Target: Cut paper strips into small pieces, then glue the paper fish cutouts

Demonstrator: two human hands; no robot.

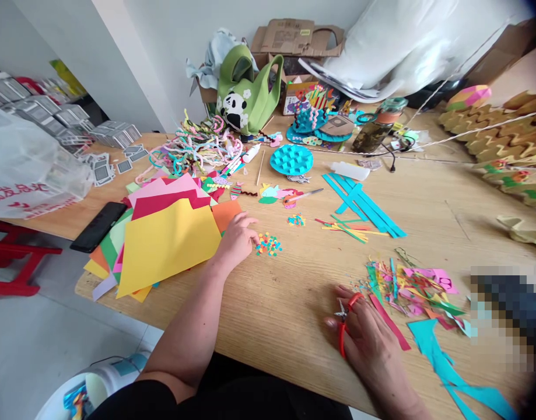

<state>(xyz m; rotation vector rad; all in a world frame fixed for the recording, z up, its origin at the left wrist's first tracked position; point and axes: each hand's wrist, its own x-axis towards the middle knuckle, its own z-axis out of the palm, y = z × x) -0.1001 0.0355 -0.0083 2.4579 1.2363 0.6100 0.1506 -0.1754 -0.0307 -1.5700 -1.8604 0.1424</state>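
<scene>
My left hand (235, 240) is over the table beside a small pile of coloured paper dots (270, 245), its fingers apart and nothing seen in them. The fingertips are at the left edge of the pile; whether they touch a dot I cannot tell. My right hand (367, 329) rests low on the table with red-handled scissors (343, 337) around its fingers, the short blades pointing left. A second, smaller heap of dots (296, 220) lies farther back. Close to the right hand are a dark pink paper strip (390, 322) and a heap of paper scraps (419, 291).
Coloured paper sheets (171, 245) are stacked at left, near a black phone (98, 226). Blue strips (364, 204) and thin paper strips (353, 228) lie mid-table. Behind stand a blue scalloped disc (291, 159), a glue bottle (349, 171), a green panda bag (250, 96) and a jar (377, 128).
</scene>
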